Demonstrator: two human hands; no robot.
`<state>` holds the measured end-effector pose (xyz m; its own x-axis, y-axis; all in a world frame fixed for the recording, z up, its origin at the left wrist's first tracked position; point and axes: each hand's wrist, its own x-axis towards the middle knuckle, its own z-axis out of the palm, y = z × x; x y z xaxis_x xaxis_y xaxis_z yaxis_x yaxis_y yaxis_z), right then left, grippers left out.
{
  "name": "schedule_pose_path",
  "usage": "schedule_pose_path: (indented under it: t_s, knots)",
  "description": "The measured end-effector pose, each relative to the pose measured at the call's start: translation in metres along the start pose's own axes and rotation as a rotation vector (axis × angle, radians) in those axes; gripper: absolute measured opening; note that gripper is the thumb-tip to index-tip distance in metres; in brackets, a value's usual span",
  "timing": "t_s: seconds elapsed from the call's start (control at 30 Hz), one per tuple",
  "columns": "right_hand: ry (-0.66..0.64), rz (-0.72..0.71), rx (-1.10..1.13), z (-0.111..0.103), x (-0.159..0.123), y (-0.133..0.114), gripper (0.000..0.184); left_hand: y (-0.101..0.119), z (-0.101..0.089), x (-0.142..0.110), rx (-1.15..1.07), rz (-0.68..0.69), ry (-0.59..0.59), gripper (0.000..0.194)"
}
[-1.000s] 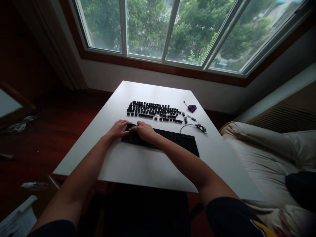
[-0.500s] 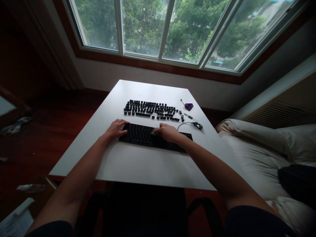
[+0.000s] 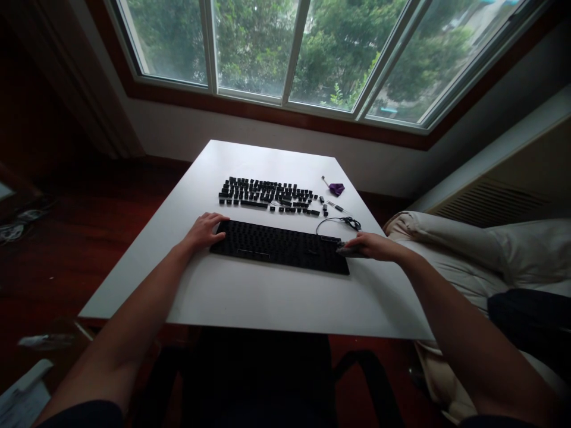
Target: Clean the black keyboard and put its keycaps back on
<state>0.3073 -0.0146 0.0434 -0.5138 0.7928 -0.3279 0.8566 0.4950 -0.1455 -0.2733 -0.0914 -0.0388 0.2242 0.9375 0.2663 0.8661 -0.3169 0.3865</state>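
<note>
One keyboard (image 3: 276,245) between left hand (image 3: 205,232), spread against one end, and right hand (image 3: 375,245), closed around a grey object (image 3: 346,250) opposite.

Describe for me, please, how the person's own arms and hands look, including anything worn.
Both the left hand and right hand are ungloved. The forearms are bare, with no watch or bracelet visible. Dark, short sleeves show at the bottom edge.

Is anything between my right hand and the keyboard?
Only the grey item in your right hand, at the right end of the keyboard. Nothing else visible is in between; the bundled cable and loose keycaps lie beyond the keyboard's far edge.
</note>
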Motion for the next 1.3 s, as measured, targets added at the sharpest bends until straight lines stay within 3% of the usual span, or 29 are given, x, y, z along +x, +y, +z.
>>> schedule_pose_path:
  t_s: [0.1,0.17,0.27,0.43,0.53,0.67,0.8,0.9,1.0,1.17,1.3]
  knots:
    - [-0.025,0.104,-0.011,-0.009,-0.006,0.014,0.025,-0.002,0.001,0.001,-0.006,-0.003,-0.002,0.051]
    - [0.105,0.094,-0.027,-0.013,-0.003,0.0,0.022,-0.004,0.001,0.001,-0.016,0.007,-0.016,0.051]
    - [0.37,0.0,-0.047,-0.014,0.014,-0.057,0.032,-0.007,0.001,0.001,-0.036,0.03,-0.033,0.055]
    - [0.598,-0.263,-0.02,-0.01,0.061,-0.183,0.028,-0.01,0.0,-0.001,-0.07,0.037,-0.031,0.063]
    - [0.687,-0.448,-0.002,-0.007,0.095,-0.243,0.024,-0.012,-0.003,-0.002,-0.097,0.044,-0.044,0.069]
    - [0.702,-0.57,-0.031,0.006,0.136,-0.304,0.026,-0.017,-0.003,-0.003,-0.113,0.058,-0.069,0.076]
    - [0.556,-0.586,-0.105,0.026,0.156,-0.34,0.026,-0.02,-0.001,-0.002,-0.112,0.08,-0.061,0.072]
    - [0.454,-0.567,-0.122,0.031,0.156,-0.343,0.028,-0.018,-0.002,-0.001,-0.112,0.103,-0.065,0.067]
    - [0.383,-0.549,-0.142,0.023,0.15,-0.327,0.032,-0.016,-0.005,-0.001,-0.108,0.106,-0.067,0.063]
    - [0.288,-0.574,-0.199,0.009,0.133,-0.272,0.034,-0.011,-0.009,-0.001,-0.124,0.108,-0.061,0.059]
    - [0.29,-0.566,-0.204,0.01,0.109,-0.217,0.039,-0.008,-0.012,-0.001,-0.131,0.099,-0.073,0.057]
